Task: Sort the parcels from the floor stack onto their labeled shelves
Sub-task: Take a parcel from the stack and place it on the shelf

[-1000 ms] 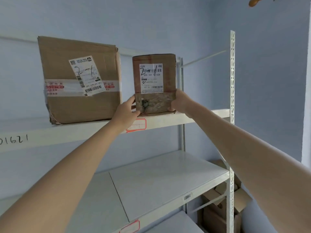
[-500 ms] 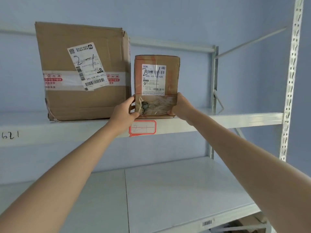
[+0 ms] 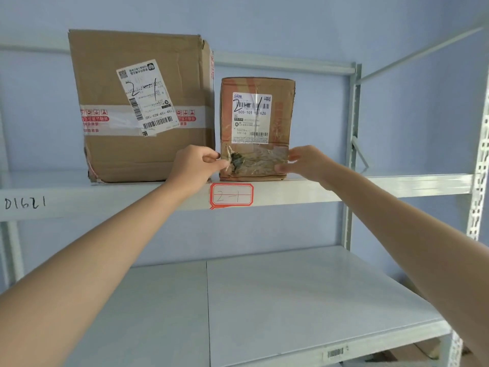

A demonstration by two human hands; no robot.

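Placement status: the small parcel (image 3: 256, 128) stands upright on the upper shelf (image 3: 397, 185), directly above the red-bordered shelf tag (image 3: 231, 196) marked 2-1, and just right of the large parcel (image 3: 140, 107), with a narrow gap between the two. Both shipping labels carry a handwritten 2-1, matching the tag.

Grip status: your left hand (image 3: 194, 165) sits at the parcel's lower left corner, thumb and forefinger curled at the edge. Your right hand (image 3: 304, 161) sits at the lower right edge with fingers loosely bent. You cannot tell from this view whether either grip pinches the cardboard or only touches it.

Handling: treat the small parcel as light, judging by the fingertip hold low on its sides. The cardboard appears stiff but worn. The lower front is torn and covered with clear tape, so expect a slick, weak surface there. Take hold on the plain side panels above the taped area. The parcel is tall and narrow and may tip if pushed high up.

Limits of view: the depth of the parcel on the shelf and its rear face are hidden. The floor stack is not in view. The fine print on the labels is illegible.
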